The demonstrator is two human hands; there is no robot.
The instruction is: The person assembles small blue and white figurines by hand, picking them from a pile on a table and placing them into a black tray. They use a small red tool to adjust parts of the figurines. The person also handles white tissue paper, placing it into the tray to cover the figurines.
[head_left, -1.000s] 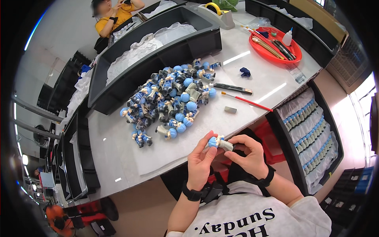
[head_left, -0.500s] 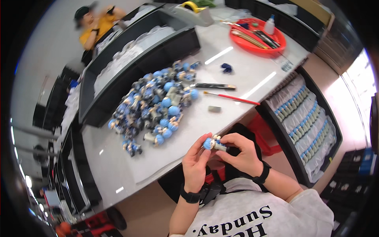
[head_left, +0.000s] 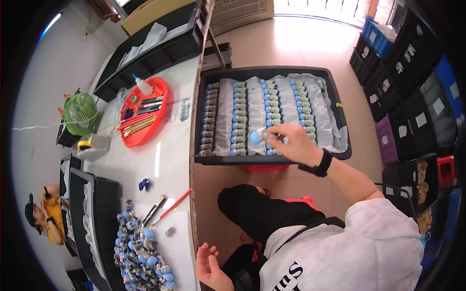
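Observation:
My right hand (head_left: 297, 144) pinches a small figurine (head_left: 256, 137) with a round light-blue head. It holds the figurine above the near part of a black crate (head_left: 272, 159). Inside the crate, several rows of like figurines (head_left: 239, 116) lie side by side, with white plastic sheeting (head_left: 255, 92) between the rows. Beside the table's edge, my left hand (head_left: 212, 269) is open, its fingers apart and nothing in it. A heap of loose blue-headed figurines (head_left: 145, 259) lies on the white table (head_left: 167, 167) to its left.
On the table are a red-handled paintbrush (head_left: 174, 205), a black pen-like tool (head_left: 153, 212), a grey block (head_left: 170, 232), and a red tray (head_left: 165, 114) of brushes. A green fan (head_left: 80, 114) stands at left. Stacked crates (head_left: 403, 116) line the right; a person (head_left: 51, 213) is far left.
My view has turned right toward the crate. My left hand has let go of the figurine. My right hand has carried it from the table's edge to over the crate.

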